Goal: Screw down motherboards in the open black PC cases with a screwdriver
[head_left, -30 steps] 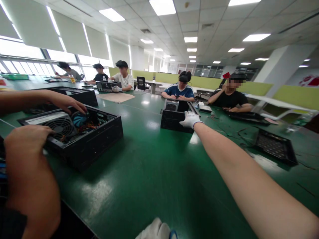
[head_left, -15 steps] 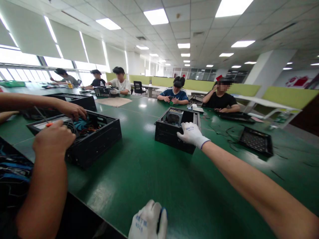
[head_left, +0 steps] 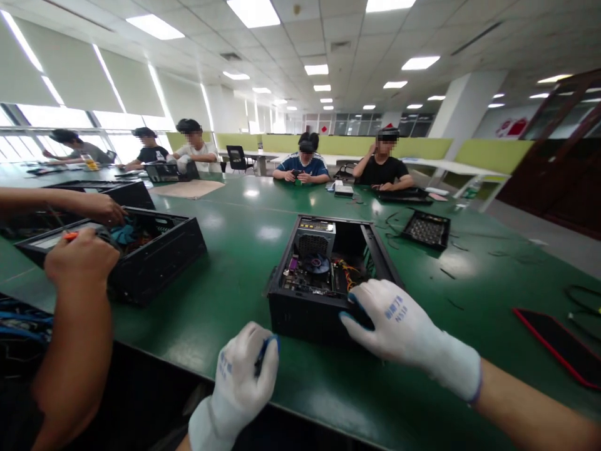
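Note:
A black computer case [head_left: 305,316] lies open side up on the green table, showing a metal power supply [head_left: 315,237], a round fan [head_left: 317,263] and coloured wires. My right hand [head_left: 392,316], in a white glove, grips the case's near right edge, thumb outside the wall and fingers over the rim. Left of the case, at the table's front edge, my left hand [head_left: 246,369] is also gloved, its fingers curled together. Whatever it may hold is hidden; it does not touch the case.
At left, a co-worker's bare hands [head_left: 82,257] work over another open case [head_left: 162,257]. A perforated black panel [head_left: 427,228] and cable scraps lie to the right, with a red-edged black item [head_left: 556,344] nearer. Several people sit across the table [head_left: 225,250].
The case has come nearer to me along with my right hand, and its inside shows more. My left hand has risen in view. The camera view has shifted right.

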Motion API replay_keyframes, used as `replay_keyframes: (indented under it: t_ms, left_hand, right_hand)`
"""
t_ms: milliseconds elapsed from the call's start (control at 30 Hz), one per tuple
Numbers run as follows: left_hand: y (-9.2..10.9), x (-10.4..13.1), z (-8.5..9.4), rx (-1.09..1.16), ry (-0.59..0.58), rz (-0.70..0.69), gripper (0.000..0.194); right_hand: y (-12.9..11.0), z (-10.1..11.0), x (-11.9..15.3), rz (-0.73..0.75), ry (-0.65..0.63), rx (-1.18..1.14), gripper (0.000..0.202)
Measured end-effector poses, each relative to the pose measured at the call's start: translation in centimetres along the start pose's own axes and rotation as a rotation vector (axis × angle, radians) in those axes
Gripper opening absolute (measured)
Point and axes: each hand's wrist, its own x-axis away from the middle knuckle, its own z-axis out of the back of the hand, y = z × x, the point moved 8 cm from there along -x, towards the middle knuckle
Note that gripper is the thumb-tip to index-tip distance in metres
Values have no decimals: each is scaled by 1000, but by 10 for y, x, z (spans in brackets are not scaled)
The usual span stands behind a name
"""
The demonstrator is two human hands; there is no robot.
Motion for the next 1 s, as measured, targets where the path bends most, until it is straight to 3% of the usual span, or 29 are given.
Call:
replay_keyframes:
  t_ms: [67,133,267,433,600,800,1000]
  left_hand:
    - [33,-20,20,2,2,-86,10]
    - [63,-39,29,-36,-44,-160,10]
    - [96,-59,11,-120,-256,-239,20]
    - [112,-45,-12,-238,-413,-335,25]
    - [131,-24,-10,-203,-517,-354,24]
    - [145,-16,-4,-177,-524,-390,25]
    - [141,-16,-5,-169,-512,-377,24]
  right_hand:
    - [-8,11,21,17,14,-37,34]
    - [-15,18,38,30,20,-66,30]
    - [-28,30,65,48,47,-104,24]
    - [-41,46,90,60,100,-159,18]
    - [-50,66,111,68,153,-215,16]
    - [-55,70,134,101,204,-118,43]
    - [-49,77,118,160,112,-163,29]
